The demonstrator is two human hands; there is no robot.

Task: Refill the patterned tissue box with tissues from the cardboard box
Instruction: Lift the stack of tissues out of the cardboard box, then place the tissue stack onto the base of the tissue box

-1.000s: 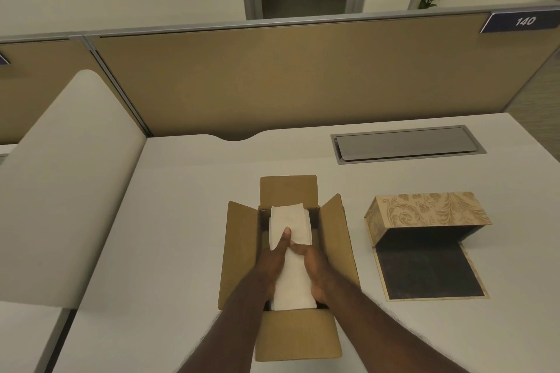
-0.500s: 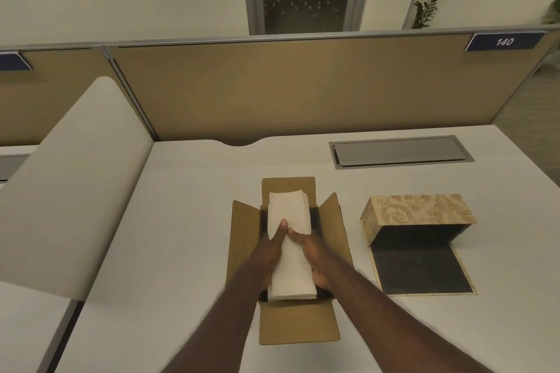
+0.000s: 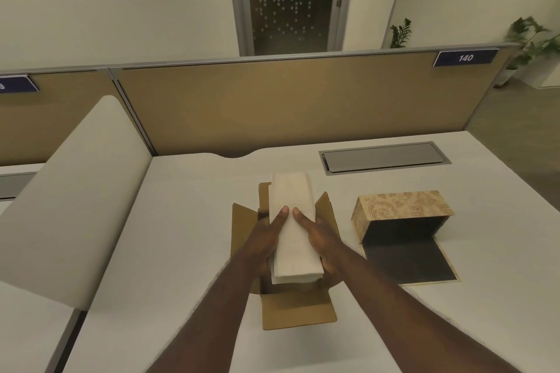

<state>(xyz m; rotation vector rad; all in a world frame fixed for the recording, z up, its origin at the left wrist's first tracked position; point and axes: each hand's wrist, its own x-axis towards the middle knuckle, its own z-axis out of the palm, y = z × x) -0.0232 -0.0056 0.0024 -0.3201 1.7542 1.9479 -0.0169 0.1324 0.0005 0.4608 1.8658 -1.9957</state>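
Observation:
A white stack of tissues (image 3: 293, 221) is held above the open cardboard box (image 3: 298, 310), which sits at the middle of the desk with its flaps spread. My left hand (image 3: 263, 239) grips the stack's left side and my right hand (image 3: 321, 238) grips its right side, thumbs on top. The stack's far end tilts up past the box's back flap. To the right lies the patterned tissue box (image 3: 403, 209), open toward me, with its dark flap (image 3: 407, 260) flat on the desk. Its dark inside shows no tissues.
A white desk (image 3: 188, 251) carries both boxes. A grey cable hatch (image 3: 383, 157) is set into it at the back right. A tan partition (image 3: 288, 106) runs behind, and a white rounded side panel (image 3: 69, 200) rises at the left.
Both hands have lifted the tissue stack higher out of the cardboard box. The view has tilted up, showing more of the door and wall.

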